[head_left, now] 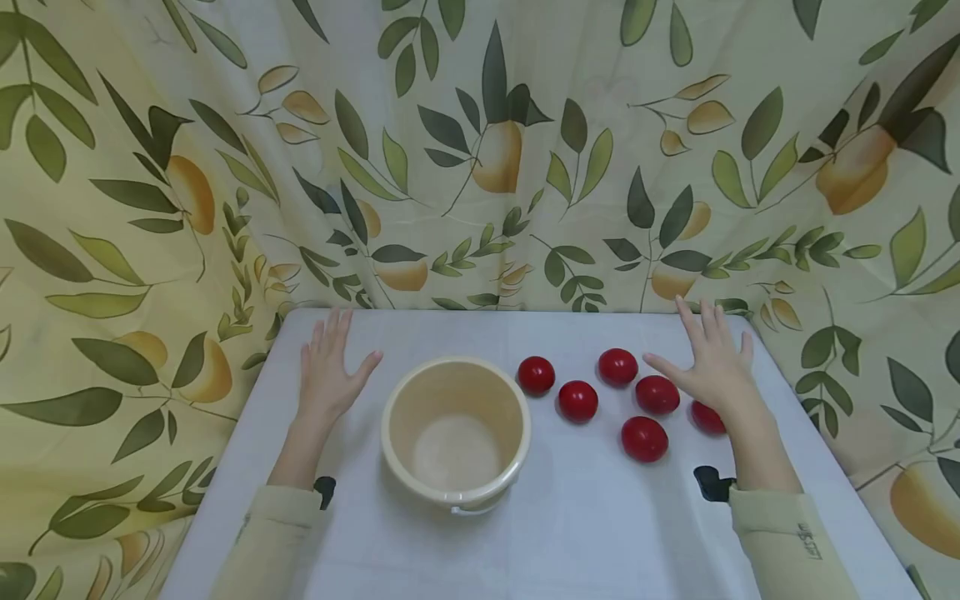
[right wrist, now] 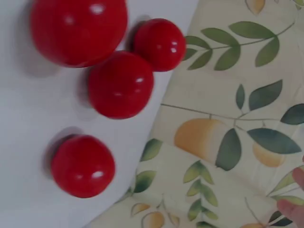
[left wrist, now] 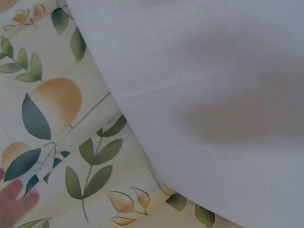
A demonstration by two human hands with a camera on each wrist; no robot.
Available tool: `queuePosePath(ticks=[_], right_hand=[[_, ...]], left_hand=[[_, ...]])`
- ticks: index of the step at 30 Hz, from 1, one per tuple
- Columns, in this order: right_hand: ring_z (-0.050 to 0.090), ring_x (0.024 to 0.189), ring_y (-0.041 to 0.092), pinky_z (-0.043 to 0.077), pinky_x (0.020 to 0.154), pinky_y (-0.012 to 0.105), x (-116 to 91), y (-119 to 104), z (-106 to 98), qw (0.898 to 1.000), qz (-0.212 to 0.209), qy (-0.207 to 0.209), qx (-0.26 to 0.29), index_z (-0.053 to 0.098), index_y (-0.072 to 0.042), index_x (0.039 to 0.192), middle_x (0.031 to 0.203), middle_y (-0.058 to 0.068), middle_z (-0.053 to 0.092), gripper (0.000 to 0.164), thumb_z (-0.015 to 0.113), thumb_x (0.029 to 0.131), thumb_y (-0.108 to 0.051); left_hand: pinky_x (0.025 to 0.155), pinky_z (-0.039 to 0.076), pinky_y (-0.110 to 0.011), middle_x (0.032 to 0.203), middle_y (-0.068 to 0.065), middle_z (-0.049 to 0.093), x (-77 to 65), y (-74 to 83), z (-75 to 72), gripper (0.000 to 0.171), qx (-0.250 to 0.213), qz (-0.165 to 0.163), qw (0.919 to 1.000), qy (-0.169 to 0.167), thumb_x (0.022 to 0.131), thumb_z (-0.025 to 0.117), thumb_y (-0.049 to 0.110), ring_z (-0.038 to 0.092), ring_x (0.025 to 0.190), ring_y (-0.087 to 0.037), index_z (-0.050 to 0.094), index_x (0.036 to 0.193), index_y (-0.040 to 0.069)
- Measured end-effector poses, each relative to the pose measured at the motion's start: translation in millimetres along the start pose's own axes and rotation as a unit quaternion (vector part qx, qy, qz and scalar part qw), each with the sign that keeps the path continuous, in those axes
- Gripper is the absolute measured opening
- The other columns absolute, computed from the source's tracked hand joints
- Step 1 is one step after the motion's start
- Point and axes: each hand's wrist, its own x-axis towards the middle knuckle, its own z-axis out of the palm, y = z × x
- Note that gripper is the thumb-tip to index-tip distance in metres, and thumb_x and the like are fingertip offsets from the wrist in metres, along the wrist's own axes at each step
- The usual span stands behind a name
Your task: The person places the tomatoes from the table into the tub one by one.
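Observation:
My left hand (head_left: 327,375), fingers spread and holding nothing, is to the left of a cream bucket (head_left: 387,417). In the left wrist view only its fingertips (left wrist: 19,199) show at the lower left edge. The bucket looks bare inside, and a small handle shows at its front rim. Several shiny red balls (head_left: 578,402) lie loose to the right of the bucket. Above the rightmost of them my right hand (head_left: 712,367) is spread with nothing in it, overlapping one red ball (head_left: 707,419). The right wrist view shows several balls close up, including a nearer red ball (right wrist: 83,166).
A white-covered table (head_left: 570,533) carries the bucket and balls. Behind it and at both sides hangs a curtain (head_left: 465,242) printed with leaves and fruit. Dark straps (head_left: 712,483) show at the sleeve cuffs.

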Motion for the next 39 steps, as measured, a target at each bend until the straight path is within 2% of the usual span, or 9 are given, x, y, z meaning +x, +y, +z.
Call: queuePosePath(ticks=[2, 4, 9, 11, 13, 20, 23, 32, 39], right_hand=[[-0.002, 0.135, 0.043, -0.008, 0.1, 0.07, -6, 3, 0, 1.0, -0.004, 0.019, 0.013, -0.001, -0.02, 0.148, 0.149, 0.024, 0.0, 0.099, 0.058, 0.078, -0.057], [0.006, 0.134, 0.044, 0.0, 0.101, 0.071, -12, 6, 4, 0.999, -0.009, 0.03, 0.02, 0.003, -0.019, 0.148, 0.149, 0.024, 0.007, 0.099, 0.06, 0.077, -0.057], [0.02, 0.129, 0.046, 0.017, 0.096, 0.073, -28, 17, 26, 0.999, -0.013, 0.038, 0.014, 0.011, -0.017, 0.148, 0.143, 0.026, 0.021, 0.098, 0.064, 0.075, -0.055], [0.023, 0.127, 0.046, 0.019, 0.094, 0.073, -35, 21, 36, 0.999, -0.013, 0.036, 0.014, 0.013, -0.018, 0.148, 0.142, 0.026, 0.024, 0.098, 0.065, 0.074, -0.054], [0.025, 0.126, 0.046, 0.021, 0.093, 0.074, -41, 24, 46, 0.999, -0.011, 0.029, 0.016, 0.015, -0.019, 0.148, 0.14, 0.027, 0.027, 0.099, 0.068, 0.072, -0.054], [0.031, 0.118, 0.047, 0.024, 0.09, 0.074, -61, 35, 80, 1.0, -0.008, -0.016, 0.011, 0.021, -0.016, 0.146, 0.133, 0.028, 0.034, 0.1, 0.072, 0.068, -0.052], [0.031, 0.119, 0.047, 0.022, 0.091, 0.074, -68, 40, 91, 0.999, -0.004, -0.034, -0.001, 0.022, -0.015, 0.145, 0.133, 0.028, 0.034, 0.1, 0.071, 0.068, -0.054], [0.031, 0.121, 0.047, 0.02, 0.093, 0.074, -78, 46, 112, 0.998, 0.008, -0.059, 0.002, 0.028, -0.015, 0.143, 0.133, 0.027, 0.036, 0.1, 0.069, 0.065, -0.062], [0.032, 0.12, 0.047, 0.02, 0.094, 0.073, -80, 47, 118, 0.998, 0.007, -0.064, 0.011, 0.034, -0.01, 0.139, 0.13, 0.027, 0.038, 0.097, 0.072, 0.064, -0.058]], left_hand=[[0.109, 0.014, -0.059, 0.15, -0.012, 0.021, -3.9, 3.3, -2.1, 0.076, -0.096, -0.002, 0.9954, 0.006, 0.087, 0.055, 0.045, 0.016, 0.136, -0.036, 0.016, 0.147, 0.019], [0.104, 0.029, -0.057, 0.145, -0.016, 0.03, -9.0, 6.0, -3.5, 0.073, -0.193, -0.013, 0.9812, 0.001, 0.088, 0.057, 0.036, 0.03, 0.13, -0.038, 0.018, 0.147, 0.018], [0.08, 0.053, -0.045, 0.131, -0.022, 0.045, -22.3, 11.3, -5.9, 0.066, -0.401, -0.076, 0.9118, -0.046, 0.092, 0.054, 0.018, 0.062, 0.097, -0.024, 0.018, 0.147, 0.019], [0.074, 0.056, -0.042, 0.127, -0.023, 0.047, -26.7, 13.3, -6.4, 0.065, -0.447, -0.096, 0.8867, -0.068, 0.092, 0.053, 0.015, 0.065, 0.087, -0.016, 0.018, 0.146, 0.019], [0.071, 0.057, -0.04, 0.125, -0.025, 0.047, -30.7, 14.7, -6.6, 0.066, -0.472, -0.109, 0.8702, -0.092, 0.092, 0.054, 0.014, 0.065, 0.081, -0.011, 0.018, 0.146, 0.019], [0.067, 0.057, -0.042, 0.119, -0.027, 0.047, -43.3, 16.3, -5.6, 0.071, -0.476, -0.125, 0.8529, -0.173, 0.088, 0.059, 0.013, 0.064, 0.078, -0.017, 0.019, 0.146, 0.015], [0.068, 0.057, -0.042, 0.115, -0.023, 0.048, -45.9, 13.8, -4.0, 0.068, -0.48, -0.135, 0.8456, -0.19, 0.087, 0.06, 0.013, 0.063, 0.078, -0.017, 0.023, 0.144, 0.013], [0.07, 0.056, -0.045, 0.109, -0.017, 0.048, -52.2, 6.0, -2.5, 0.068, -0.515, -0.151, 0.8076, -0.244, 0.084, 0.062, 0.007, 0.063, 0.078, -0.02, 0.028, 0.142, 0.011], [0.067, 0.056, -0.045, 0.105, -0.019, 0.051, -54.1, 3.6, -1.8, 0.071, -0.522, -0.159, 0.792, -0.274, 0.082, 0.063, 0.002, 0.064, 0.078, -0.02, 0.026, 0.143, 0.009]])
